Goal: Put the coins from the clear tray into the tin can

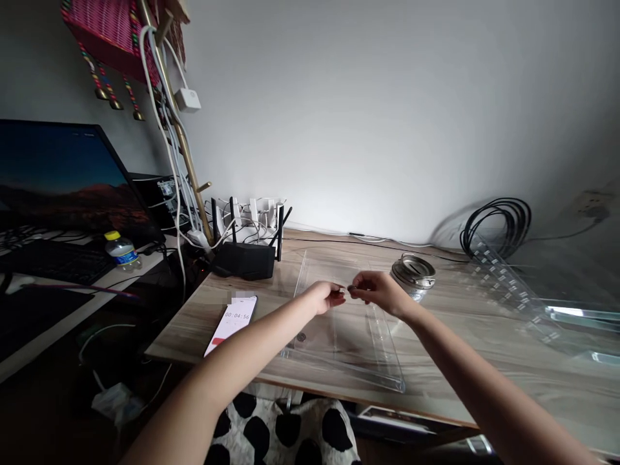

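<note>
Above a clear plastic tray (356, 368), my two hands are close together with a small gap between their fingertips. My right hand (380, 292) pinches a small, dark, round piece that looks like a coin (351, 290) between thumb and fingers. The fingers of my left hand (329, 297) are curled closed, and what they hold is too small and shaded to make out. Another coin-like disc (301, 337) lies flat at the tray's left side. Just behind my right hand stands a round jar (414, 271) with a metal lid that has a dark slot.
A phone (237, 316) showing a timer lies left of the tray. Behind it stands a black router (245, 260) with upright antennas. Coiled black cable (496, 226) leans on the wall. Clear plastic racks (513, 290) lie right. A bottle (123, 252) stands on the left desk.
</note>
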Tool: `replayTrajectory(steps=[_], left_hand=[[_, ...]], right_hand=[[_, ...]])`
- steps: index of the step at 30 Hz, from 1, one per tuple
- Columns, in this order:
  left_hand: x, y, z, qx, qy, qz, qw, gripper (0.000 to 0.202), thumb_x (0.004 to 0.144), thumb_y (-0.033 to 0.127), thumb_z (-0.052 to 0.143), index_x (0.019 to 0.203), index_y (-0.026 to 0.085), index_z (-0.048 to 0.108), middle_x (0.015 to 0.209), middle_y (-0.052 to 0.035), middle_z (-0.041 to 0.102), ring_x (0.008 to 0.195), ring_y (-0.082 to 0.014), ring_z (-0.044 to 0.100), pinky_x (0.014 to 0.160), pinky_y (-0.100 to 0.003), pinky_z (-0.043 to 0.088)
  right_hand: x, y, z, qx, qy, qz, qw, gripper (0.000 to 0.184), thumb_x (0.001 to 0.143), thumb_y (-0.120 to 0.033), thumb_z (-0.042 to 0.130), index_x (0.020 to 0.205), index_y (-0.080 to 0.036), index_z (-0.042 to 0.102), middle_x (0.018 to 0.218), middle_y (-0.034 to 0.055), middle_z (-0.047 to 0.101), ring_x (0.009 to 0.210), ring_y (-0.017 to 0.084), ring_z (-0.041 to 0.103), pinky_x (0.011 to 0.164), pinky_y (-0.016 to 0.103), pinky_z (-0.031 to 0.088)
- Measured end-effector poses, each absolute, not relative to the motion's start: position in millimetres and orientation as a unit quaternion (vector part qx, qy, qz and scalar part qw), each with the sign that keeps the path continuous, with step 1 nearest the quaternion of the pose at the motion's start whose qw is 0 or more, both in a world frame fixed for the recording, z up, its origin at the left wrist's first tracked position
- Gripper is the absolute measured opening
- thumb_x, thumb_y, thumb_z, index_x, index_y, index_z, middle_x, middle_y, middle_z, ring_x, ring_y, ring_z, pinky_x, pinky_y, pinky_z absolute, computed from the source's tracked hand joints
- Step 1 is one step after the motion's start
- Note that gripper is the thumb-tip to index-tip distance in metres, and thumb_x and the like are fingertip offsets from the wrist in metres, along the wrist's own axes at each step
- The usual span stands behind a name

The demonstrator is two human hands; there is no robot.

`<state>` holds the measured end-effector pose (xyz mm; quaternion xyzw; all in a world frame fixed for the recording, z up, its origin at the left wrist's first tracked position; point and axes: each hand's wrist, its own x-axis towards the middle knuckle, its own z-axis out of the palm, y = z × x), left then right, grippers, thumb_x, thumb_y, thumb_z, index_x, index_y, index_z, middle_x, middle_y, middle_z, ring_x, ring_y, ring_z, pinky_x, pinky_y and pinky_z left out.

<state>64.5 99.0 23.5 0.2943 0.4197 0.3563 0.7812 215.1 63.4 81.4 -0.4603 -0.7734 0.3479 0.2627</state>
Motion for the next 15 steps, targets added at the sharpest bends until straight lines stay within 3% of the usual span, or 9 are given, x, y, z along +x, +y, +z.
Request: replayTrajectory(steps=[3,6,9,12,15], left_hand=[[78,112,21,0.282,0.395,0.323,0.813,0.014,0.074,0.008,0.04,0.065,0.009,0.052,0.051,-0.0027,0.049,0.043,-0.0073,0.048,0.041,-0.016,0.039],[78,118,22,0.248,0.351,0.276,0.86,0.017,0.076,0.019,0.04,0.062,0.012,0.048,0.043,0.0014,0.041,0.031,-0.005,0.034,0.027,-0.014,0.02],[74,120,23,0.242,0.316,0.229,0.888,0.019,0.075,0.022,0.037,0.06,0.014,0.046,0.043,0.0019,0.04,0.028,-0.0033,0.023,0.026,-0.015,0.005],[71,121,23,0.231,0.316,0.219,0.894,0.018,0.073,0.019,0.038,0.057,0.014,0.043,0.043,0.0024,0.039,0.027,-0.0023,0.02,0.027,-0.015,0.003],[66,124,23,0.164,0.312,0.281,0.893,0.017,0.073,0.016,0.039,0.056,0.013,0.042,0.043,0.0043,0.035,0.027,-0.0014,0.018,0.028,-0.015,0.002]], right_hand=[[203,81,79,-0.487,-0.778,0.304,0.254,0.023,0.068,-0.034,0.055,0.071,-0.013,0.061,0.059,0.0029,0.06,0.053,0.011,0.051,0.048,0.021,0.037],[196,87,70,-0.511,-0.804,0.198,0.233,0.022,0.07,-0.031,0.052,0.066,-0.013,0.065,0.055,0.0025,0.059,0.052,0.011,0.05,0.049,0.021,0.035],[195,82,68,-0.514,-0.816,0.148,0.221,0.026,0.073,-0.032,0.048,0.067,-0.015,0.067,0.057,0.0025,0.061,0.053,0.011,0.051,0.05,0.021,0.035],[210,75,85,-0.534,-0.798,0.1,0.262,0.027,0.074,-0.035,0.047,0.074,-0.017,0.068,0.07,0.004,0.065,0.061,0.013,0.055,0.055,0.022,0.038],[250,76,115,-0.643,-0.691,0.002,0.33,0.032,0.072,-0.043,0.049,0.082,-0.018,0.068,0.074,0.0069,0.066,0.064,0.016,0.057,0.053,0.023,0.039]])
